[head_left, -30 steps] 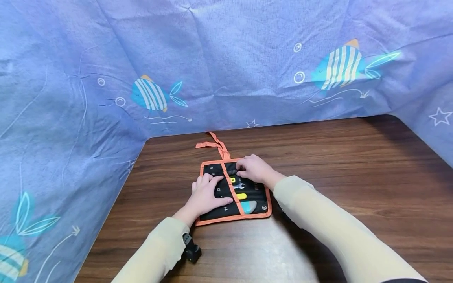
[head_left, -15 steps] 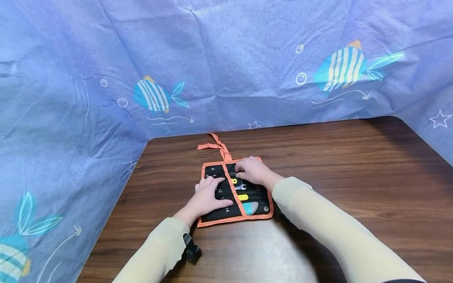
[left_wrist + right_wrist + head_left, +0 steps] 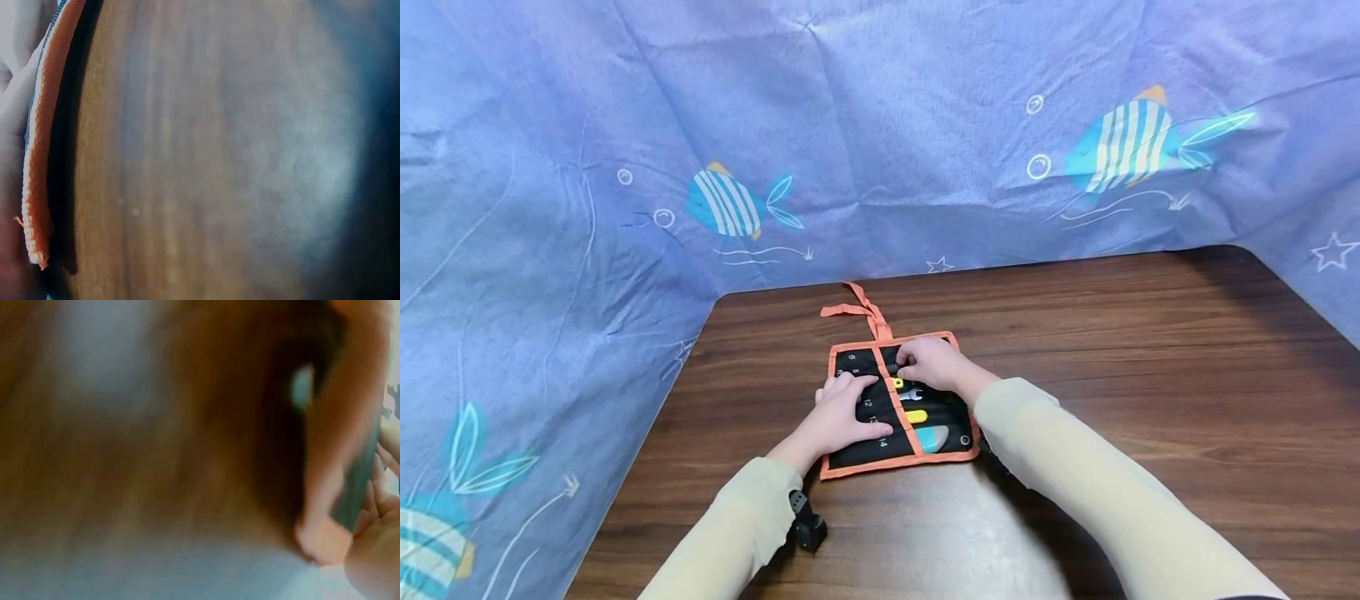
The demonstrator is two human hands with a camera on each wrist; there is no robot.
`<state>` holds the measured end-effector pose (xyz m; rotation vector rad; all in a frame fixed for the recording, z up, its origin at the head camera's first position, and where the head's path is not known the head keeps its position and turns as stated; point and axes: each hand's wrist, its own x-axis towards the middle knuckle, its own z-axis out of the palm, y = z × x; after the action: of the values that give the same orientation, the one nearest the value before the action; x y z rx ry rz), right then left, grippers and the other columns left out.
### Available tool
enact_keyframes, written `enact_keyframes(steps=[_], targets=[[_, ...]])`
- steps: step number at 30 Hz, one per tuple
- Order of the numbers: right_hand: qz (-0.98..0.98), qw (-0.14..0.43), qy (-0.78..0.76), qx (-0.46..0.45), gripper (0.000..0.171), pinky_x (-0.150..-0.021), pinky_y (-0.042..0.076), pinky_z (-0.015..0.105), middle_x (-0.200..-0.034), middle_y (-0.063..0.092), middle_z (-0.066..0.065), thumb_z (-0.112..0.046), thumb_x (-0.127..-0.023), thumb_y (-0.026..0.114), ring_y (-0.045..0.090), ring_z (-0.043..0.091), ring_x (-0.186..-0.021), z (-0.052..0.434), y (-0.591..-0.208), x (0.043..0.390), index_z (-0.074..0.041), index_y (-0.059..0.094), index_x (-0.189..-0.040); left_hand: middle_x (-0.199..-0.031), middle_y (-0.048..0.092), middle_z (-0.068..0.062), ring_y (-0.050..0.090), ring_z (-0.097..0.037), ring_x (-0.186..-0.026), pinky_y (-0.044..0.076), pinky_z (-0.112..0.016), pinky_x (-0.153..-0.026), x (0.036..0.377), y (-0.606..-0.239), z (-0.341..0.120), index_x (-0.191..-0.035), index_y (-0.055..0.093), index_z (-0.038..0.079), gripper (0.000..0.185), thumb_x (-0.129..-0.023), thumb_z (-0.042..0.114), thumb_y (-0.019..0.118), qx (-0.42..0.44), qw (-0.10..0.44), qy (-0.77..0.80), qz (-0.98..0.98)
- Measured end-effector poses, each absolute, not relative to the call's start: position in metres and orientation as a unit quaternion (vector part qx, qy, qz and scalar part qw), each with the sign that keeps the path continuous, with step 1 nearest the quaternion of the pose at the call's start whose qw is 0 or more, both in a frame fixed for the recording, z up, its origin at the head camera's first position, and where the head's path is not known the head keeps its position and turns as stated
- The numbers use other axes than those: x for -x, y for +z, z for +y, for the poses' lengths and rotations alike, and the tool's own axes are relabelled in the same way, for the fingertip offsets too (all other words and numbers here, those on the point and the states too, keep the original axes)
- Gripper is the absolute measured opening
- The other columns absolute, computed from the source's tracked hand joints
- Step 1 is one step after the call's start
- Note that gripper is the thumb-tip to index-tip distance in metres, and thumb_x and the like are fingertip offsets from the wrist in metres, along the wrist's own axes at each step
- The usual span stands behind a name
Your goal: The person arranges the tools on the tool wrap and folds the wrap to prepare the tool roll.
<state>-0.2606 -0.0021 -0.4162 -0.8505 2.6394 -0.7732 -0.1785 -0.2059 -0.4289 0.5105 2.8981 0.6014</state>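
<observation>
From the head view I have a black tool roll (image 3: pixel 895 408) with orange edging lying flat on the brown wooden table (image 3: pixel 1150 375), toward the table's far left part and not far from the blue fish-print cloth (image 3: pixel 880 125) that hangs behind and to both sides. My left hand (image 3: pixel 842 414) lies on the roll's left panel, fingers spread and fairly straight, pressing down on the fabric with the printed size numbers beside them; I read it as flat and holding nothing. My right hand (image 3: pixel 934 365) sits over the upper part of the right panel, its fingers curled down onto a small dark tool (image 3: pixel 892 367) at the top of that row; it looks like a pinch on that piece, though the fingertips hide most of it. Just below the right hand a small silver wrench (image 3: pixel 913 393) shows in its pocket, then a yellow handle (image 3: pixel 914 415), then a pale teal handle (image 3: pixel 932 437) near the roll's near edge. The orange tie strap (image 3: pixel 857 310) trails off the roll's far edge onto the wood. The left wrist view gives me only the orange hem (image 3: pixel 39 169) of the roll against the table, very close and soft. The right wrist view is too blurred to tell anything beyond an orange edge and a spot of teal.
</observation>
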Motion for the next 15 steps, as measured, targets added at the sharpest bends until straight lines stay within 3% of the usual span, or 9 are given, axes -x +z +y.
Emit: enact_keyframes(steps=[6,15], targets=[[0.896,0.139,-0.293,0.302,0.025,-0.08,0.046,0.036,-0.095,0.063,0.0,-0.023,-0.09,0.064,0.058,0.014,-0.085,0.013,-0.414,0.26,-0.012,0.065,-0.112,-0.111,0.047,-0.003,0.037,-0.019,-0.098,0.03,-0.042,-0.084,0.178,-0.43,-0.209,-0.137,0.046,0.018,0.084,-0.071,0.066,0.066,-0.162,0.067,0.196,0.965],[0.892,0.143,-0.31,0.297,0.028,-0.075,0.044,0.034,-0.084,0.061,-0.004,-0.026,-0.089,0.065,0.055,0.011,-0.074,0.034,-0.408,0.249,-0.013,0.065,-0.114,-0.112,0.048,-0.002,0.038,-0.019,-0.1,0.03,-0.042,-0.085,0.179,-0.428,-0.206,-0.137,0.046,0.019,0.085,-0.071,0.068,0.065,-0.166,0.079,0.199,0.963]])
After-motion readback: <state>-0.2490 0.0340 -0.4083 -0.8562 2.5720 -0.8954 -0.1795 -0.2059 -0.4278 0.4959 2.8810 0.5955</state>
